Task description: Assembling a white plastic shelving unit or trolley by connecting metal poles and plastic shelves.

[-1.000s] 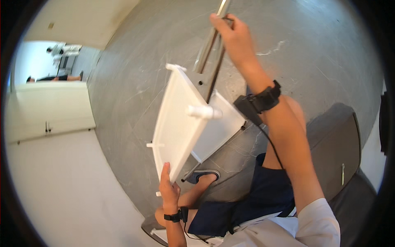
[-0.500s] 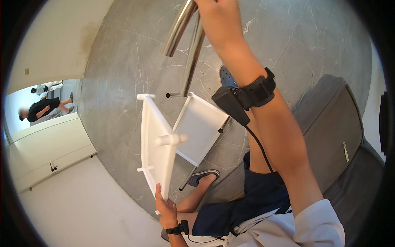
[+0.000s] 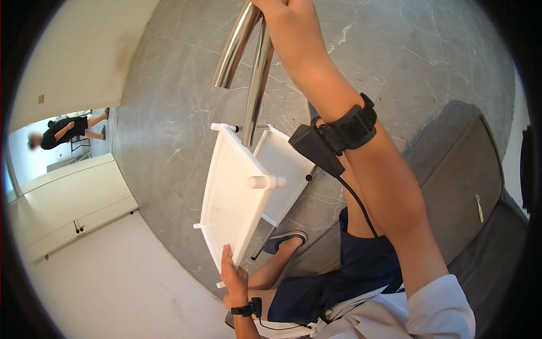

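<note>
Two shiny tubes (image 3: 232,51) nearest; right hand (image 3: 291,16) wrapped round them, fingertips cut off by the picture's edge. Next: left hand (image 3: 232,278) pinching the lower edge of a white tray (image 3: 230,198), aloft and tilted; no tube seen in its corner pegs. Farther, low by the floor (image 3: 169,141): second tray (image 3: 291,169), metal legs (image 3: 263,243) at its corners. Judged: far piece partly assembled; held parts not yet joined.

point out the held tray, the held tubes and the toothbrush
Held tray (image 3: 230,195), head view: middle of its flat white panel
Held tubes (image 3: 237,46), head view: shiny side of the one further left in the picture
Toothbrush (image 3: 480,211), head view: its handle
</note>
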{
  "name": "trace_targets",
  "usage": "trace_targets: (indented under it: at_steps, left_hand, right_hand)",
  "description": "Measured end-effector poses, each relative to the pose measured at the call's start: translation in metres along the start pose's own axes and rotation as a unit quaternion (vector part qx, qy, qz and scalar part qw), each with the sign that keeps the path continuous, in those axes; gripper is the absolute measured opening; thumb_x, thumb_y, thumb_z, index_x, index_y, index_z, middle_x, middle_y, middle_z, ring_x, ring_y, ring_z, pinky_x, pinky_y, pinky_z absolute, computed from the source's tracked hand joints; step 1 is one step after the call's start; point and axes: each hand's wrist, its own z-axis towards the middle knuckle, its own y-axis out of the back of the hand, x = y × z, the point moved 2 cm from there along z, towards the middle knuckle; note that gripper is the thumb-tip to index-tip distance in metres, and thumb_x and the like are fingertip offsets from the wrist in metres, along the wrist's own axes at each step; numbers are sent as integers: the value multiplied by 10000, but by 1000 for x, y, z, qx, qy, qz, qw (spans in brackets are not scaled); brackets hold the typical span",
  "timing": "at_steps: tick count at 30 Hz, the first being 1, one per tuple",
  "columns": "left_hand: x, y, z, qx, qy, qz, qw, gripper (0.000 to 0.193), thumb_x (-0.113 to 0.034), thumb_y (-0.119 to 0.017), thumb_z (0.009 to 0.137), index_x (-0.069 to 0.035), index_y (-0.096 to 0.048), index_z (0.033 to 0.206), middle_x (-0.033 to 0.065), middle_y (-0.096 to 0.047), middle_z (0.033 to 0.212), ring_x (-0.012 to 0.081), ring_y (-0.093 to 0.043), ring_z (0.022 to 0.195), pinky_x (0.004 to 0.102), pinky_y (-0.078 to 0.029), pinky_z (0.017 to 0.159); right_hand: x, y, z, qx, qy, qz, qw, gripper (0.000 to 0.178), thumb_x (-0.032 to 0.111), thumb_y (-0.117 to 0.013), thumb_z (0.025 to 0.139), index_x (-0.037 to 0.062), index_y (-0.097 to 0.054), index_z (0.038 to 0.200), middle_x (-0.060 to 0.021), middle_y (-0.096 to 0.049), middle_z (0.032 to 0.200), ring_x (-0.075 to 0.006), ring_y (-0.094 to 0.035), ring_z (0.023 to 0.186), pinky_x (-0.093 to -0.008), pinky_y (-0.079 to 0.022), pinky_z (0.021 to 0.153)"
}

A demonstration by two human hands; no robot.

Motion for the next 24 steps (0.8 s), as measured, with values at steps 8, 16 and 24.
trace_targets:
  at_steps: [8,16,24]
  left_hand:
    - [-1,-4,1,16,-32,5,999,567,207,-511,730,15,-508,1264,225,-576,1329,418,-566,1224,456,-479,1027]
    - [-5,-22,3,27,-92,44,994,340,161,-502,753,14,-517,1059,193,-568,1301,421,-535,1200,534,-423,1039]
    - [12,-63,-5,11,-102,70,992,381,128,-491,726,-27,-518,1073,195,-541,1295,410,-507,1215,593,-342,1084]
  right_hand:
    - [-9,1,-1,12,-42,76,996,343,299,-598,968,73,-536,718,32,-470,650,-86,-420,614,-280,-350,578]
    - [-12,0,3,28,0,80,996,359,310,-592,968,74,-538,702,29,-481,654,-93,-429,629,-290,-361,596]
    - [-14,-8,4,22,-12,99,995,365,312,-592,969,68,-552,701,25,-498,658,-94,-445,635,-290,-366,599]
